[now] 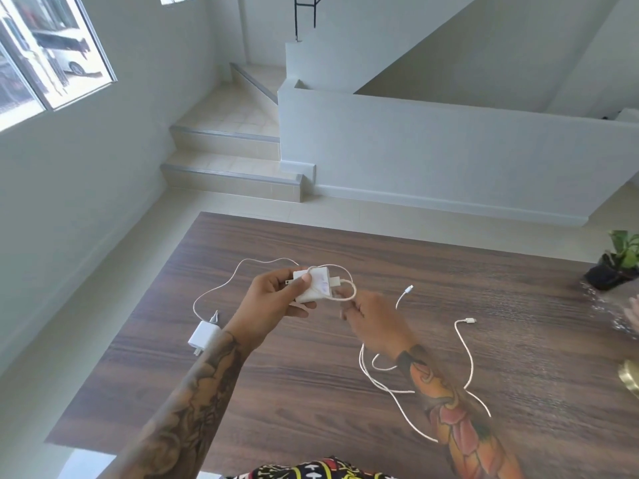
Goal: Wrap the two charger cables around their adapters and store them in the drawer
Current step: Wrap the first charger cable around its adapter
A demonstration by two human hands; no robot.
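My left hand point(276, 302) grips a white adapter point(316, 283) above the dark wooden table point(311, 392), thumb pressed on its top. Its white cable point(349, 288) loops once around the adapter, and my right hand point(373, 323) pinches that cable just right of the adapter. The rest of this cable trails down over the table under my right forearm, ending in a plug point(469, 320). A second white adapter point(203, 335) lies on the table at the left, its cable point(221, 285) arching behind my left hand. Another plug end point(409, 289) lies right of my hands. No drawer is in view.
A small potted plant point(619, 261) in a black pot stands at the table's right edge, with a brass object point(631, 376) below it. Beyond the table are a tiled floor, steps point(228, 160) and a low white wall. A window is at upper left.
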